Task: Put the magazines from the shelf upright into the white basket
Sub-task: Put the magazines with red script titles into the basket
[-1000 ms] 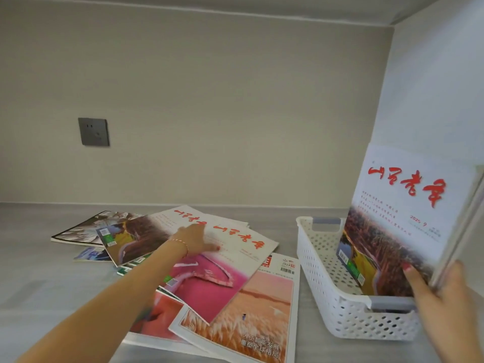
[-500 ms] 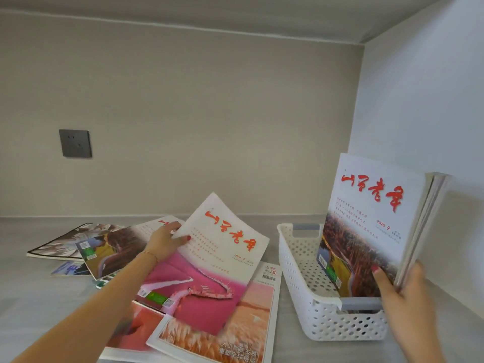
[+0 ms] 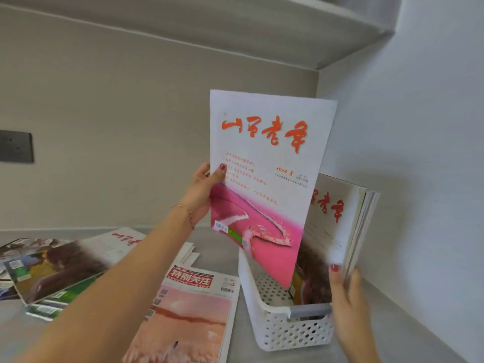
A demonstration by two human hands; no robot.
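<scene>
pink magazine [image 3: 262, 184] now lifted off shelf [image 3: 220, 258], pinched by left hand [image 3: 201, 197] | right hand [image 3: 345, 297] gripping upright magazines [image 3: 337, 226] in white basket [image 3: 285, 331] | beige wall [image 3: 131, 127]

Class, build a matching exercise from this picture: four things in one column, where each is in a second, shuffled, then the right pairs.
1 pink-cover magazine
2 white basket
3 orange-cover magazine
4 grey wall socket

A on the back wall
B lying flat on the shelf
C held up by the left hand
D standing on the shelf by the right hand

Pairs: 1-C, 2-D, 3-B, 4-A
</scene>
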